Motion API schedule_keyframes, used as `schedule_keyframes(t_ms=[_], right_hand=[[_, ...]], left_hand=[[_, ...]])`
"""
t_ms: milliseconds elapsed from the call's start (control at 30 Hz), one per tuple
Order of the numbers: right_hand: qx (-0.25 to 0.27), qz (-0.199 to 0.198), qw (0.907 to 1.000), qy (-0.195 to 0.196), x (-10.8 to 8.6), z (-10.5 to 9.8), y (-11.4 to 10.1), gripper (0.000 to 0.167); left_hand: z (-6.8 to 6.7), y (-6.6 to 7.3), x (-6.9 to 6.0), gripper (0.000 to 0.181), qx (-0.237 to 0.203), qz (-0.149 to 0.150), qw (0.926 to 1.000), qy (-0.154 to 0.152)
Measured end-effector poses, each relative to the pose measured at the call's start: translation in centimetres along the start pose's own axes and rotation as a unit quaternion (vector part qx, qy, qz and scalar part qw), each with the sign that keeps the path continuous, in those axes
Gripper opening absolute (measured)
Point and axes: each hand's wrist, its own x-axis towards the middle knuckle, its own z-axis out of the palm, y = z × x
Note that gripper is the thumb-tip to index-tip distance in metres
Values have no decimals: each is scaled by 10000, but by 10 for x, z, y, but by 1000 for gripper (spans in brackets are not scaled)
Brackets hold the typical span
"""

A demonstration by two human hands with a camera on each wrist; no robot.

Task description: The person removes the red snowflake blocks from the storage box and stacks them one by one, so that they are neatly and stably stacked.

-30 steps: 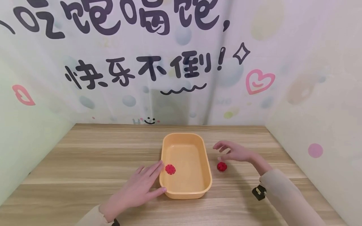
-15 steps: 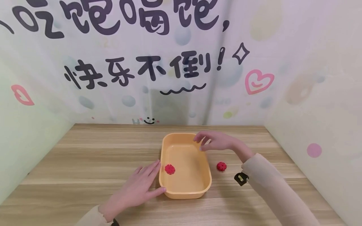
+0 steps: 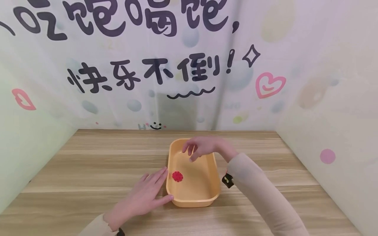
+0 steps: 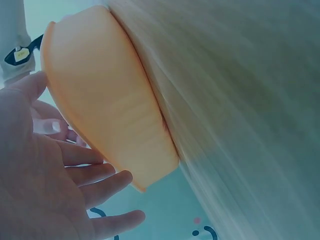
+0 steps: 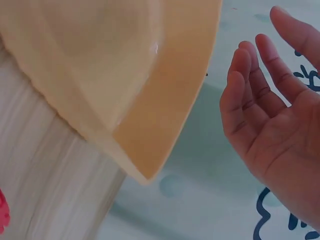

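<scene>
A yellow-orange rectangular tray (image 3: 193, 204) stands on the wooden table. Inside it, near the left wall, lies a red notched plastic disc (image 3: 178, 176). My left hand (image 3: 143, 195) rests against the tray's left rim, with thumb and fingers extended; the left wrist view has these fingers along the outer wall (image 4: 105, 90). Over the far part of the tray hovers my right hand (image 3: 202, 146), its fingers loosely bent and nothing in them. Another red notched piece (image 5: 2, 212) shows at the edge of the right wrist view; in the head view my right sleeve and wrist camera mostly hide it.
Table surface (image 3: 97, 160) stretches to both sides of the tray. A white printed curtain (image 3: 124, 108) hangs behind the table's back edge, and pale walls (image 3: 333, 124) flank it. A black wrist camera (image 3: 227, 180) hangs beneath the right forearm, beside the tray's right rim.
My right hand has moved left from beside the red piece on the table to above the tray. Its forearm now covers most of that piece. The left hand and tray stay put.
</scene>
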Motion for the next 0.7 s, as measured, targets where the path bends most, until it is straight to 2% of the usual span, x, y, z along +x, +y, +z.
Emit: schedule_keyframes(t_ms=[233, 400, 500, 700], right_hand=[[171, 446, 9981, -392, 25, 15, 3, 35], [-85, 549, 9960, -693, 38, 27, 6, 35], [-176, 680, 9938, -861, 45, 33, 8, 35], [20, 1007, 9902, -968, 52, 45, 9, 36]], left_hand=[[1, -1, 1, 80, 55, 73, 9999, 57], [1, -1, 0, 80, 35, 34, 10000, 15], [1, -1, 0, 80, 21, 0, 10000, -38], [1, -1, 1, 79, -6, -73, 9999, -119]])
